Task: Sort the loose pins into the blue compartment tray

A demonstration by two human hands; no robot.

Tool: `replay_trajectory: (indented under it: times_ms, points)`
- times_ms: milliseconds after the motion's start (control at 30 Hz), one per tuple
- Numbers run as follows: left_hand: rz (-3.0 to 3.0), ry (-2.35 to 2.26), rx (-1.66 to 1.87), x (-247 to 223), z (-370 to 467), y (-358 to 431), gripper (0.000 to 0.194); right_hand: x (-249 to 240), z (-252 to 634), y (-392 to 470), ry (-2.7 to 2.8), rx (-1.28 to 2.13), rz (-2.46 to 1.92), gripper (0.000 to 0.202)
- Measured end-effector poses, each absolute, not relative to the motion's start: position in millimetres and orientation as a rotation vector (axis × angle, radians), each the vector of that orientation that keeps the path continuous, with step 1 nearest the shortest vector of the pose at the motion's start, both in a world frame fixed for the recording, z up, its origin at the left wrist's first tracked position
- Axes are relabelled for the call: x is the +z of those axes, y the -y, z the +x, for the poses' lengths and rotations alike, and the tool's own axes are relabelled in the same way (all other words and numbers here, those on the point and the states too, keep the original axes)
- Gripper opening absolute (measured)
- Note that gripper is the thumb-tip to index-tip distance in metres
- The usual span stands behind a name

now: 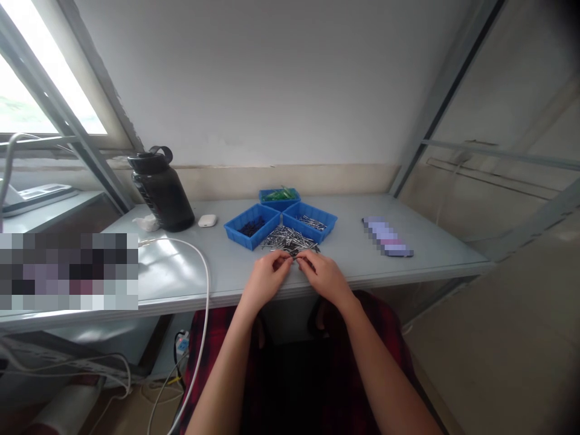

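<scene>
My left hand (266, 277) and my right hand (327, 277) meet at the front edge of the table, fingertips almost together. Both are closed in a pinch on something small and dark that I cannot make out. Just beyond the fingers lies a loose pile of thin silvery metal pins or screws (290, 238). A blue tray (238, 236) at the left of the pile holds small dark pieces (252, 226). To the right, another blue tray (329, 225) contains more silvery pins (312, 222). Behind them, a third blue tray (277, 205) carries green pieces (281, 194).
A large dark bottle (163, 190) stands at the back left, near a small white case (207, 220). A phone (387, 237) lies on the right of the table (435, 244). A white cable (206, 272) hangs over the front edge at the left.
</scene>
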State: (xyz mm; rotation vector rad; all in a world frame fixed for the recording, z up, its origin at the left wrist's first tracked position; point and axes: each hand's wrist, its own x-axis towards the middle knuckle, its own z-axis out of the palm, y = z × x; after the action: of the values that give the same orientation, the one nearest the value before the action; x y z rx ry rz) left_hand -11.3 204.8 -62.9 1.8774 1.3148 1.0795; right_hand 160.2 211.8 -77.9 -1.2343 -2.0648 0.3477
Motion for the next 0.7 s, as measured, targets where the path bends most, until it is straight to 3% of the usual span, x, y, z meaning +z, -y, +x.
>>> replay_trajectory:
  times_ms: [700]
  points:
    - [1.894,-1.311,1.097,-64.1,-11.4,-205.8,0.022,-78.7,160.2,-212.8,2.074,0.328,-1.236,0.02]
